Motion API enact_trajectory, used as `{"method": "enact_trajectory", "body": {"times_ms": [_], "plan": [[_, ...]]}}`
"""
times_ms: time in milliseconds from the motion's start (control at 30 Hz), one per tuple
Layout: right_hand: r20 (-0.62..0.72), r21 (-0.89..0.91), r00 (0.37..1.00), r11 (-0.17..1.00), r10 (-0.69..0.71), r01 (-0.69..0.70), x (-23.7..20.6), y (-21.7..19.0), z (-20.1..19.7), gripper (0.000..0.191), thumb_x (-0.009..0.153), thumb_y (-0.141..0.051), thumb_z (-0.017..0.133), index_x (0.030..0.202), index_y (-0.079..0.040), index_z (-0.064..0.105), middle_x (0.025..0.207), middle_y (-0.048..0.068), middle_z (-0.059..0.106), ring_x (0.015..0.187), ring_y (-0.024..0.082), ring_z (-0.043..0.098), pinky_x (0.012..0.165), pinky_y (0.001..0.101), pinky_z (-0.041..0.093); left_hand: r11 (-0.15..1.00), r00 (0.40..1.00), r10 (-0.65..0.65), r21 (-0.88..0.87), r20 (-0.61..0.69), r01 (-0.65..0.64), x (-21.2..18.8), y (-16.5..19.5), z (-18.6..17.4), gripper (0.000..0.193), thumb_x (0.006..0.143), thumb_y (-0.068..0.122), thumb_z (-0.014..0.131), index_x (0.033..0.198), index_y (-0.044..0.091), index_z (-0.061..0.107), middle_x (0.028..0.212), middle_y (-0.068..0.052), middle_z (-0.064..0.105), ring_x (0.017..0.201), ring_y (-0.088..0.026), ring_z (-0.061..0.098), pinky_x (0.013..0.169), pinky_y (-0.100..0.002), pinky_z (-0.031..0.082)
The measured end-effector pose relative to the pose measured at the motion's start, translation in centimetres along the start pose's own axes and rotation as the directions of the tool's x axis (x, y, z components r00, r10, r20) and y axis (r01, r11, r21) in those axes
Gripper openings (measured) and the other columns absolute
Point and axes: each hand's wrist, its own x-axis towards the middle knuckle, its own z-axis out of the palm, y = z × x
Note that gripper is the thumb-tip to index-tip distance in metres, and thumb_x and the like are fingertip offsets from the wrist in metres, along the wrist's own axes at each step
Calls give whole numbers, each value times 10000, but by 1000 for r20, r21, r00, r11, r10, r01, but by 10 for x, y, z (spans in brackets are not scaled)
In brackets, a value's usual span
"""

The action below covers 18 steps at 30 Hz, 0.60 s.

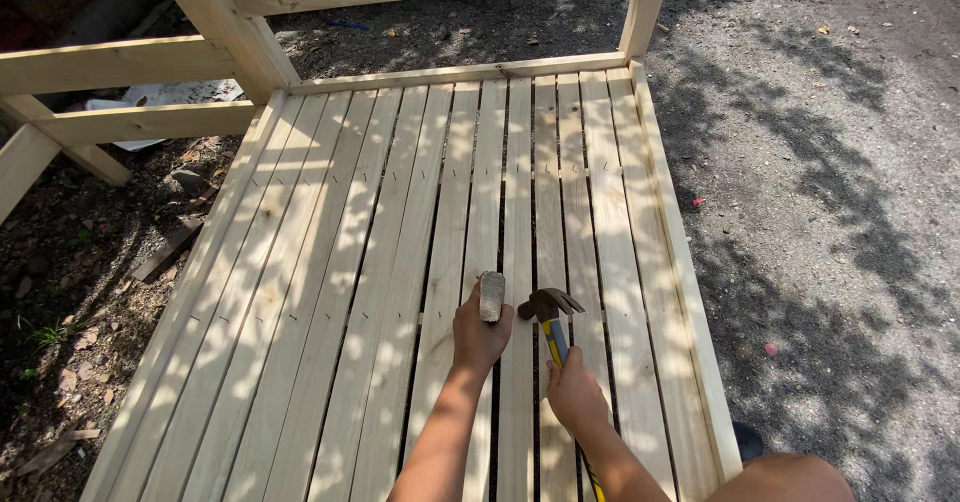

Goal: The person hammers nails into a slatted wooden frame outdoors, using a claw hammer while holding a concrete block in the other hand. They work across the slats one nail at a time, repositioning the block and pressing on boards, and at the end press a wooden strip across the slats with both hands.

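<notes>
My left hand (480,334) grips a small pale wooden block (491,295), held upright against a slat of the pale wooden slatted platform (330,262). My right hand (575,392) holds a claw hammer by its yellow and blue handle (556,343). The dark hammer head (548,304) hovers just right of the block, close to it, over a gap between slats. Both forearms reach in from the bottom edge of the view.
Wooden rails and posts (130,62) frame the platform's far and left sides. Dirt with leaves and scraps (70,292) lies left; grey gravel ground (830,162) lies right. My knee (785,480) shows at bottom right.
</notes>
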Motion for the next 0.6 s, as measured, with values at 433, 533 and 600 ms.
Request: {"method": "enact_trajectory", "body": {"times_ms": [433,533,600], "plan": [[-13,79,997,994,79,-78,17,38,10,463,1035,-448,478,1292,-64,451,1000,282,736,989,503,689,870,585,524,315,578,-816,-823,19,472,-28,-94,-45,465,919,310,670,1222,-25,562,1129,-110,603,916,-249,692,761,-350,638],[-41,79,996,994,80,-76,18,41,10,476,1019,-465,484,1299,-80,467,1013,283,727,1005,503,680,878,582,523,219,566,-823,-901,35,374,-63,-142,-25,498,910,326,703,1253,-1,552,1090,-123,660,882,-223,708,765,-358,636],[-35,38,996,996,83,-81,16,41,5,458,1012,-474,497,1236,-76,530,1009,274,729,1002,487,687,875,573,532,225,548,-833,-860,74,458,-81,-158,-15,539,916,373,699,1250,-23,549,1063,-140,675,846,-268,729,736,-370,625]]}}
